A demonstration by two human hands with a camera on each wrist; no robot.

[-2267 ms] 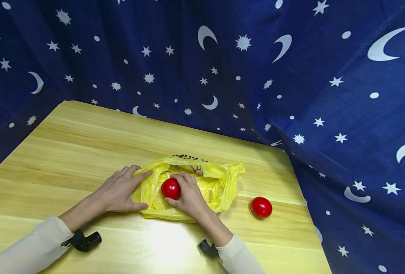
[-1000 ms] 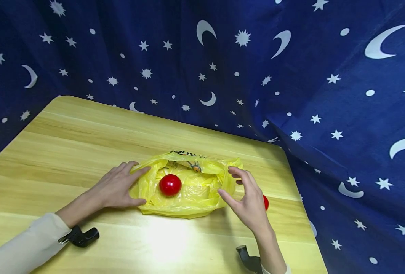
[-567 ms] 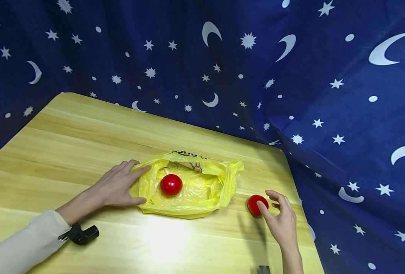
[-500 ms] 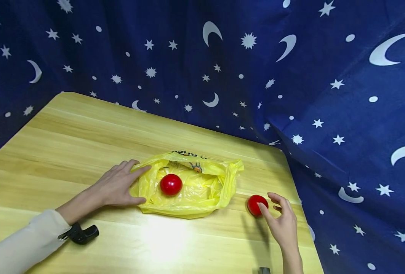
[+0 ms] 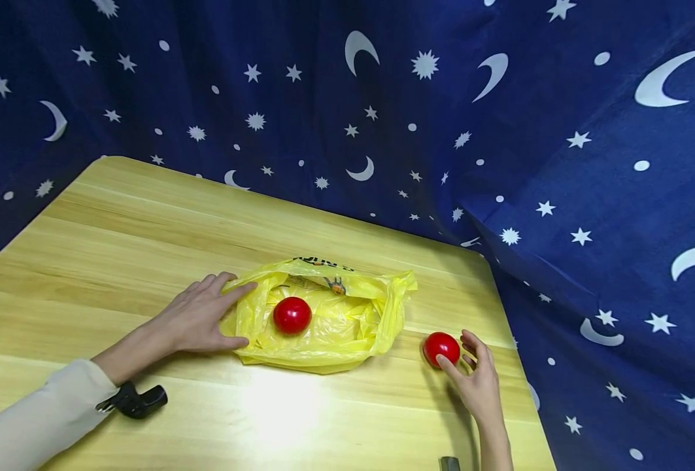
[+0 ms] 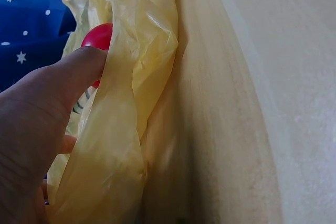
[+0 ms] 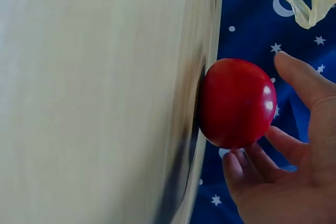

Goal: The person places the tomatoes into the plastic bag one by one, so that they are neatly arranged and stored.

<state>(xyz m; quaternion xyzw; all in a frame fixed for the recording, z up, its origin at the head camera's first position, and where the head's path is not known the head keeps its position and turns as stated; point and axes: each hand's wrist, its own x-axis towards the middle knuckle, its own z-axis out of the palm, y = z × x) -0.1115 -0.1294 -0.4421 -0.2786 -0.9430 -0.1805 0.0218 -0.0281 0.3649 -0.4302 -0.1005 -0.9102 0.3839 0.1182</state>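
A crumpled yellow plastic bag (image 5: 323, 353) lies on the table with its mouth spread upward. One shiny red round fruit (image 5: 292, 316), its kind not clear, rests inside it. At the bag's left side my left hand (image 5: 197, 322) touches the rim, thumb and fingers spread apart. In the left wrist view the thumb (image 6: 79, 72) reaches behind the near side of the bag. Another red fruit (image 7: 239, 103) sits on the table to the bag's right. Around it is my right hand (image 5: 478, 383), fingers bent at its right side; the thumb stands off from the fruit in the right wrist view.
The wooden table (image 5: 147, 248) carries the bag and the loose fruit, which lies toward its right edge. Behind and to the right hangs a dark blue curtain (image 5: 300, 85) with moons and stars. Black wrist camera mounts (image 5: 140, 400) sit under the forearms.
My right hand has let go of the fruit inside the bag and moved right to the other fruit, now closer round it. My left hand has stayed at the bag's left side.
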